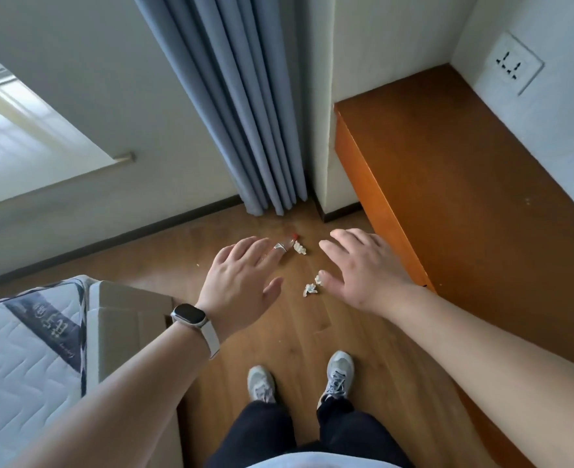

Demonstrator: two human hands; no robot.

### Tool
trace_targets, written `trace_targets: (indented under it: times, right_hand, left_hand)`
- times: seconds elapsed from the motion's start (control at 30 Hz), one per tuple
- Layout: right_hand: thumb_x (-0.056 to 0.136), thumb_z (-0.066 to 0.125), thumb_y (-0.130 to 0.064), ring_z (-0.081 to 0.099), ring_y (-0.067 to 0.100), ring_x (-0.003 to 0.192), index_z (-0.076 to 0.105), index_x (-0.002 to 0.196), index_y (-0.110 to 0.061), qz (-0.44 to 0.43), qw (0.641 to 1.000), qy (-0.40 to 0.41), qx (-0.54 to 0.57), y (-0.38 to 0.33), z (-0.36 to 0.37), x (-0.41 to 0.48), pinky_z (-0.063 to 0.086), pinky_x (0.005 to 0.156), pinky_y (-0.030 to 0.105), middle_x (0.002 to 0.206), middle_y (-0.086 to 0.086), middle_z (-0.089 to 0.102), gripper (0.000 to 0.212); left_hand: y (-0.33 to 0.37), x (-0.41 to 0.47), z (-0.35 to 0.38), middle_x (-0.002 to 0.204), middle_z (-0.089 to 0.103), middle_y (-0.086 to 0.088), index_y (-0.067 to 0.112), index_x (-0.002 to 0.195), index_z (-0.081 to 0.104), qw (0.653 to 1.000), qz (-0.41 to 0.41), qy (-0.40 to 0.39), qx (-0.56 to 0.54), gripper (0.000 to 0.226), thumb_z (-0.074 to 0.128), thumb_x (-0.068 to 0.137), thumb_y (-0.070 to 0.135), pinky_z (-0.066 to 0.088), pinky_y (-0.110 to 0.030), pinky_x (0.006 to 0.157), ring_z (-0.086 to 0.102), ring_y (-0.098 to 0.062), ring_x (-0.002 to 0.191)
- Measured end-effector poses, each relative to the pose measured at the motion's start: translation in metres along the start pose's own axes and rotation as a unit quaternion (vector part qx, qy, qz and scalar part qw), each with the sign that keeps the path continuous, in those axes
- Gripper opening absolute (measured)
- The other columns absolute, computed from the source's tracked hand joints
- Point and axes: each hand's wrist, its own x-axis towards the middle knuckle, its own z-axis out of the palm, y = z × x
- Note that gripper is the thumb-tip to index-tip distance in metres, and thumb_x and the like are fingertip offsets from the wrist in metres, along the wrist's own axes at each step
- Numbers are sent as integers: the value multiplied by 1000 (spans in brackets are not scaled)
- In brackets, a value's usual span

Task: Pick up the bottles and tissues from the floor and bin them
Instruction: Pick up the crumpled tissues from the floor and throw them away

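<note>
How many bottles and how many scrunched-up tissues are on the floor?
Bottle: 1, partly behind the left hand
Crumpled tissues: 3
Total: 4 that show

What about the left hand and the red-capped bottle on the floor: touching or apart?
Apart. The head view shows the person standing, the left hand open well above the floor; it only overlaps the far smaller bottle in the image.

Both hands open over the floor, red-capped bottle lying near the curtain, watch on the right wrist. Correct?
No: the head view shows the watch on the left wrist. The rest holds: left hand and right hand are open, and the red-capped bottle lies near the curtain.
</note>
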Motion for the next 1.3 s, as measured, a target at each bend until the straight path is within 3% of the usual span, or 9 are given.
trace_targets:
  times: [0.33, 0.43, 0.67, 1.07, 1.17, 1.3]
  right_hand:
    - [85, 38, -52, 47, 28, 118, 55, 122, -19, 61, 996, -42, 41, 17, 74, 46, 37, 98, 46, 129, 5, 53, 52]
    - [82, 48, -46, 49, 28, 111, 58, 116, -19, 96, 991, -57, 73, 22, 121, 58, 38, 94, 45, 122, 3, 55, 44]
    - [88, 47, -43, 37, 27, 125, 47, 134, -20, 129, 978, -147, 73, 50, 275, 93, 35, 99, 44, 140, 2, 42, 51]
    - [91, 46, -40, 36, 24, 126, 40, 137, -23, 143, 966, -209, 57, 139, 576, 154, 36, 99, 41, 141, -2, 37, 49]
    - [91, 50, -39, 41, 24, 119, 41, 135, -23, 127, 967, -211, 71, 169, 641, 172, 40, 95, 41, 135, -3, 40, 48]
    - [88, 53, -39, 43, 23, 118, 40, 134, -26, 92, 971, -211, 71, 205, 713, 202, 44, 91, 42, 131, -5, 42, 49]
  left_hand:
    - [-26, 44, 88, 130, 58, -2, 20, 128, 56, 997, -13, -63, -41, 48, 61, 85, 42, 46, -45, 92, 52, -28, 121]
    - [-35, 52, 141, 129, 59, -5, 19, 125, 57, 993, -6, -102, -59, 45, 61, 85, 39, 46, -45, 89, 54, -30, 119]
    - [-53, 66, 306, 144, 49, -6, 21, 134, 50, 977, -42, -169, -120, 47, 56, 90, 39, 44, -49, 98, 45, -31, 130]
    - [-66, 86, 606, 153, 36, -1, 27, 142, 40, 953, -113, -228, -164, 52, 49, 94, 44, 36, -45, 104, 35, -28, 137]
    - [-63, 98, 679, 149, 39, 1, 26, 141, 41, 945, -135, -236, -179, 52, 51, 93, 44, 41, -43, 98, 41, -29, 130]
    - [-55, 119, 759, 139, 46, 2, 29, 140, 40, 921, -192, -251, -229, 51, 53, 92, 41, 46, -35, 79, 55, -29, 111]
